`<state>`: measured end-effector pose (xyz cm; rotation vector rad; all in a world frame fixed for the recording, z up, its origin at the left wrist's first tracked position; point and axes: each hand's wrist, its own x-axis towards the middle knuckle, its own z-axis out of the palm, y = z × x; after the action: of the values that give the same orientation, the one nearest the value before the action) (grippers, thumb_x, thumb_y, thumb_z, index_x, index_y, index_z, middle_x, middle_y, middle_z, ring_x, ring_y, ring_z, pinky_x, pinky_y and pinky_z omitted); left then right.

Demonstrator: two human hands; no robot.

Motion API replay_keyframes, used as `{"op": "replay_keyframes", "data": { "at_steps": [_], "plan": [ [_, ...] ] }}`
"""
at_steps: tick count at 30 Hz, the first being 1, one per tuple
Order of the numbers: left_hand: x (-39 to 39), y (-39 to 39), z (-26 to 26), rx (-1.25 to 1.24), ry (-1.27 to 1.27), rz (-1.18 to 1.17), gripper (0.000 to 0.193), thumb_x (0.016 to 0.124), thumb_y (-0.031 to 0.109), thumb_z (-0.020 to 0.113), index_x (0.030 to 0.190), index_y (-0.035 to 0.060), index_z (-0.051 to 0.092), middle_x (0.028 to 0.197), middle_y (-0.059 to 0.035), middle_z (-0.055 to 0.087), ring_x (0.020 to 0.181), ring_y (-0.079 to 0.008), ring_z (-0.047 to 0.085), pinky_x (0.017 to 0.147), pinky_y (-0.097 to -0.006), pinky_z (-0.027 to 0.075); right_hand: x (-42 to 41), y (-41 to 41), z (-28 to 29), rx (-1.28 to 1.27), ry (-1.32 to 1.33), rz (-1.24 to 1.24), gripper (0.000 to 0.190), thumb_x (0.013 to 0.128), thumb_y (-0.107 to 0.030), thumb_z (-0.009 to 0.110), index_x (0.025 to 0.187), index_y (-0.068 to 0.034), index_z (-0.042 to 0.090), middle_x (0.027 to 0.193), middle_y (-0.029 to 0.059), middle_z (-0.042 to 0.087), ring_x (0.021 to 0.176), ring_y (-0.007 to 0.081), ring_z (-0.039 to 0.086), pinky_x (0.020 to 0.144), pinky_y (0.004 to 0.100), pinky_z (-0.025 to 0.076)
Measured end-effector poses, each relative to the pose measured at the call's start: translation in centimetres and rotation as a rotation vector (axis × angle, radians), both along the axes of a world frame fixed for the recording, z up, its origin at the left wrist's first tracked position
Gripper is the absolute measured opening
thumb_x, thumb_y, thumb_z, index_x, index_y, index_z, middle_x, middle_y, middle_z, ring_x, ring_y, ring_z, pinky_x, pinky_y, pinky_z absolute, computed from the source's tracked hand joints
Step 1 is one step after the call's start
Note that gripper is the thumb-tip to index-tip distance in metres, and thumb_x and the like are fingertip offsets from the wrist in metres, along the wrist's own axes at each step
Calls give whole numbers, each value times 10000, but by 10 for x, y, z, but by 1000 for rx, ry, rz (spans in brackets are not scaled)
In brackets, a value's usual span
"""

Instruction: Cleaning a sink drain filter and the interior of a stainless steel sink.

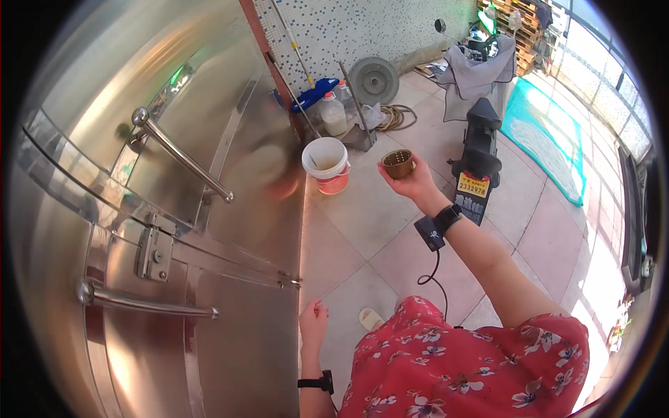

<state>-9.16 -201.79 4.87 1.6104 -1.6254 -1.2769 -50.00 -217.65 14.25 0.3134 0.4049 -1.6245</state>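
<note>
My right hand (409,180) holds a small brown round cup (398,168), cradled in the palm with fingers around its side. Rows of light dots or holes mark the cup's inner wall. Hanging low by the metal door (245,339), my left hand (314,316) has its fingers curled in, and no object shows in it. Left of the cup, on the floor, stands a white plastic bucket (332,183) with a red label. Pale liquid and a thin stick or handle show inside the bucket.
Tubular door handles (183,155) jut out at the left. Behind the bucket are a dustpan (360,137), plastic jugs (333,112), a blue mop head (315,94), a coiled hose (400,117) and a grey round disc (373,80). A parked scooter (476,141) stands at the right beside a teal-edged mat (546,136).
</note>
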Motion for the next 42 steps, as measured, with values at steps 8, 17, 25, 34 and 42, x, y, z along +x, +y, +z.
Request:
{"op": "replay_keyframes", "data": {
  "at_steps": [8, 17, 25, 34, 42],
  "plan": [
    [-46, -196, -2, -60, -46, -77, 287, 915, 77, 577, 1183, -22, 605, 853, -94, 676, 749, -143, 660, 709, -276, 526, 21, -203, -12, -85, 135, 176, 547, 978, -394, 441, 1290, 54, 457, 1298, 242, 516, 1217, 402, 499, 1080, 499, 414],
    [-90, -357, -20, 65, 20, -17, 281, 922, 73, 573, 1184, -22, 605, 859, -86, 673, 750, -133, 651, 697, -267, 522, 16, -389, -59, -3, 256, 552, 559, 995, -528, 376, 1240, -44, 511, 1202, 182, 585, 1116, 417, 588, 886, 481, 543],
    [-119, -485, -51, 151, 41, -57, 293, 937, 82, 565, 1212, -15, 593, 885, -89, 667, 780, -132, 642, 714, -270, 524, 22, -494, -64, -29, 716, 816, 559, 958, -644, 377, 1060, -140, 597, 878, 34, 676, 679, 177, 647, 477, 274, 453],
    [-138, -522, -91, 251, 17, -31, 308, 942, 108, 584, 1230, -1, 596, 852, -52, 638, 778, -117, 601, 707, -262, 498, -1, -555, -97, -121, 695, 851, 558, 971, -626, 379, 977, -123, 620, 784, 24, 666, 554, 141, 581, 461, 236, 433],
    [-173, -503, -139, 383, -150, 29, 284, 951, 133, 583, 1197, -6, 604, 912, -130, 676, 815, -178, 651, 743, -300, 515, -23, -554, -446, 644, 1839, 1134, 600, 943, -546, 465, 1192, -5, 530, 1082, 238, 667, 977, 404, 651, 894, 439, 496]
  ]
}}
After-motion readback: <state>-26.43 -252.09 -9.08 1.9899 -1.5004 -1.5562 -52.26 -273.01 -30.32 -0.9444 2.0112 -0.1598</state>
